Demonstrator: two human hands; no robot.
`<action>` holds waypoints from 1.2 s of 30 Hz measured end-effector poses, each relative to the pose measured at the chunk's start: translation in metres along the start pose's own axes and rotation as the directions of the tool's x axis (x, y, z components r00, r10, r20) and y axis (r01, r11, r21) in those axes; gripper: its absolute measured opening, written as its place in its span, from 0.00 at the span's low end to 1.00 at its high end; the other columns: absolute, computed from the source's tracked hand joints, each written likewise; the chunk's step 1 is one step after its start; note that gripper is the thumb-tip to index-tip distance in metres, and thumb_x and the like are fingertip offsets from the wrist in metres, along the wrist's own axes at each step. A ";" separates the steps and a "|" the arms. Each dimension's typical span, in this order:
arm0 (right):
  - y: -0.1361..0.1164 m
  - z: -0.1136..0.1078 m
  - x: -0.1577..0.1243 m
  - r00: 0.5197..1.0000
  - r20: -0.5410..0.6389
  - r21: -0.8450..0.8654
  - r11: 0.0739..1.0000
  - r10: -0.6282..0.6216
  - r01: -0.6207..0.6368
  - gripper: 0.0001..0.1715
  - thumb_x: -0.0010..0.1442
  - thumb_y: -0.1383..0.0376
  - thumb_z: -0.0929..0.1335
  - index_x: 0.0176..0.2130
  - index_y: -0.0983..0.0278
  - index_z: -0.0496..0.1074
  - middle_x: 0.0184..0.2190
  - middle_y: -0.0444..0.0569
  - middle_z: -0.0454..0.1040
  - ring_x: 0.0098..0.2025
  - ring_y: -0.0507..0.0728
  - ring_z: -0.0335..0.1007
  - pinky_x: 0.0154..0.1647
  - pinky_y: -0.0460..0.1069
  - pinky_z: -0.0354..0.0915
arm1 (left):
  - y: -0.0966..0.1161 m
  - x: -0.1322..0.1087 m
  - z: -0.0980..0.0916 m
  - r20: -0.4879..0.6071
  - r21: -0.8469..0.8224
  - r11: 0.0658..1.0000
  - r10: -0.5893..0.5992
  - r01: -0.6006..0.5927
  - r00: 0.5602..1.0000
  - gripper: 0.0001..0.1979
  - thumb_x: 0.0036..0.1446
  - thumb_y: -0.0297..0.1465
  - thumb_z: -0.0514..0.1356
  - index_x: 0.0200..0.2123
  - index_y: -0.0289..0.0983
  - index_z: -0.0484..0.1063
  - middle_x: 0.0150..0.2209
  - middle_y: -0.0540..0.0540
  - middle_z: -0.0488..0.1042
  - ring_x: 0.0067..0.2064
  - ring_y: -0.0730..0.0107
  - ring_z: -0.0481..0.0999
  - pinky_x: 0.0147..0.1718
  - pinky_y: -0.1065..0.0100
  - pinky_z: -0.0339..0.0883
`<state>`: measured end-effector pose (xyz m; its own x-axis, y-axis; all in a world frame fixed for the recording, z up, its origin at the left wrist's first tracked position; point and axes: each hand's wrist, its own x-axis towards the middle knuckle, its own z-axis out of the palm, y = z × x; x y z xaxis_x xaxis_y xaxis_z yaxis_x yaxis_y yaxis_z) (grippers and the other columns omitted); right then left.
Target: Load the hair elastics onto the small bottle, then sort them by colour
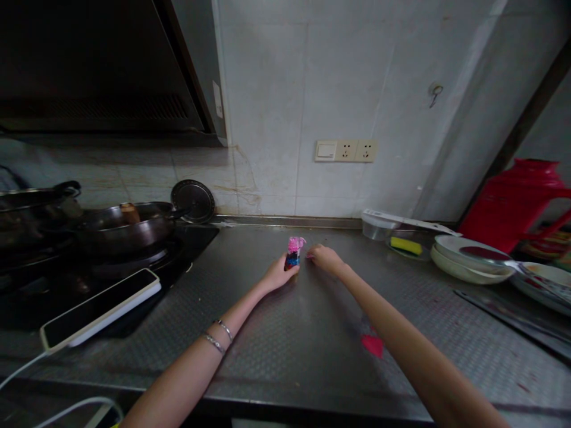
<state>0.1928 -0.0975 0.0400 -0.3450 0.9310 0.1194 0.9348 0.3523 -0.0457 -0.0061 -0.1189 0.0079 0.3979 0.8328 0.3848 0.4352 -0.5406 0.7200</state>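
Near the middle of the steel counter (pixel 285 345), my left hand (pixel 277 274) is wrapped around a small upright block-shaped item (pixel 293 252). It has a shiny pink top and blue, dark and red patches below; its exact kind is unclear. A thin pink wisp sticks out from its top right corner. Just to the right, apart from the item, my right hand (pixel 325 260) has its fingers pinched together. A thin pink strip (pixel 309 256) shows at its fingertips. Under my right forearm lies a flat red piece (pixel 372 345) on the counter.
A stove with a steel pan (pixel 129 226) and a phone-like device (pixel 100 309) with a white cable are on the left. At right are a yellow sponge (pixel 405 245), stacked bowls (pixel 464 270), a long dark-edged utensil (pixel 513 324) and a red thermos (pixel 513 202). A tiled wall stands behind.
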 end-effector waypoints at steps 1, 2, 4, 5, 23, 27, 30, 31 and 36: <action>-0.001 0.000 0.000 1.000 0.013 -0.030 1.000 0.007 -0.006 0.17 0.56 0.70 0.61 0.44 0.62 0.72 0.44 0.54 0.71 0.49 0.57 0.64 0.48 0.47 0.58 | 0.000 0.000 0.000 -0.001 -0.002 1.000 0.000 0.000 1.000 0.18 0.51 0.36 0.56 0.44 0.34 0.64 0.37 0.43 0.72 0.35 0.66 0.71 0.37 0.65 0.64; -0.002 -0.001 0.001 1.000 0.021 -0.057 0.998 0.009 -0.008 0.17 0.56 0.70 0.61 0.43 0.62 0.73 0.43 0.55 0.71 0.48 0.57 0.65 0.47 0.47 0.58 | 0.000 0.000 0.000 -0.004 -0.005 1.000 -0.004 0.004 1.000 0.18 0.51 0.36 0.56 0.44 0.34 0.65 0.37 0.43 0.72 0.35 0.66 0.71 0.37 0.65 0.64; -0.004 -0.001 0.003 1.000 0.017 -0.101 0.995 -0.011 0.013 0.16 0.56 0.70 0.61 0.40 0.62 0.74 0.42 0.55 0.71 0.48 0.58 0.64 0.46 0.47 0.59 | 0.001 0.000 0.000 -0.007 -0.009 1.000 -0.013 0.013 1.000 0.18 0.51 0.36 0.56 0.44 0.34 0.65 0.38 0.43 0.72 0.36 0.65 0.71 0.38 0.65 0.64; -0.004 -0.001 0.004 0.999 0.012 -0.121 0.992 -0.034 0.035 0.16 0.56 0.70 0.61 0.39 0.63 0.74 0.41 0.56 0.72 0.49 0.58 0.63 0.46 0.47 0.59 | 0.002 0.000 0.000 -0.009 -0.008 1.000 -0.014 0.014 1.000 0.18 0.50 0.36 0.57 0.44 0.34 0.65 0.38 0.43 0.72 0.36 0.65 0.71 0.39 0.65 0.64; -0.020 -0.050 0.018 0.881 -0.474 0.482 0.837 -0.001 0.260 0.13 0.51 0.70 0.63 0.35 0.66 0.75 0.34 0.49 0.75 0.36 0.52 0.69 0.39 0.46 0.63 | 0.001 0.000 -0.001 0.009 -0.018 1.000 -0.013 0.013 1.000 0.18 0.51 0.37 0.56 0.44 0.34 0.65 0.36 0.44 0.72 0.34 0.67 0.71 0.36 0.66 0.64; -0.031 -0.066 0.018 0.904 -0.412 0.498 0.803 -0.115 0.329 0.13 0.49 0.72 0.64 0.33 0.66 0.76 0.33 0.49 0.75 0.35 0.52 0.68 0.39 0.46 0.63 | 0.001 -0.001 -0.001 0.014 -0.028 1.000 -0.013 0.013 1.000 0.17 0.52 0.37 0.55 0.44 0.34 0.65 0.37 0.43 0.72 0.35 0.67 0.71 0.36 0.65 0.64; -0.034 -0.071 0.016 0.914 -0.383 0.500 0.802 -0.133 0.327 0.13 0.49 0.74 0.64 0.33 0.66 0.76 0.32 0.49 0.75 0.34 0.51 0.69 0.39 0.46 0.63 | 0.000 -0.001 -0.001 0.020 -0.024 1.000 -0.014 0.014 1.000 0.17 0.52 0.37 0.55 0.43 0.34 0.65 0.37 0.43 0.72 0.35 0.67 0.71 0.36 0.66 0.64; -0.035 -0.073 0.015 0.919 -0.371 0.504 0.802 -0.135 0.321 0.13 0.49 0.74 0.63 0.32 0.66 0.76 0.32 0.49 0.75 0.34 0.51 0.69 0.39 0.46 0.63 | 0.000 0.000 -0.001 0.022 -0.022 1.000 -0.010 0.010 1.000 0.16 0.52 0.37 0.55 0.43 0.34 0.65 0.37 0.43 0.72 0.35 0.67 0.71 0.36 0.66 0.64; -0.032 -0.083 0.008 0.937 -0.314 0.540 0.784 -0.151 0.307 0.12 0.49 0.71 0.65 0.33 0.64 0.76 0.33 0.47 0.76 0.35 0.52 0.69 0.40 0.47 0.63 | 0.000 0.000 -0.001 0.028 -0.020 1.000 -0.005 0.006 1.000 0.17 0.52 0.37 0.55 0.43 0.34 0.64 0.37 0.43 0.72 0.35 0.67 0.71 0.36 0.65 0.64</action>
<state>0.1666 -0.1091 0.1250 -0.4380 0.7893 0.4304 0.5810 0.6139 -0.5345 -0.0071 -0.1186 0.0083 0.4183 0.8319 0.3647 0.4212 -0.5334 0.7335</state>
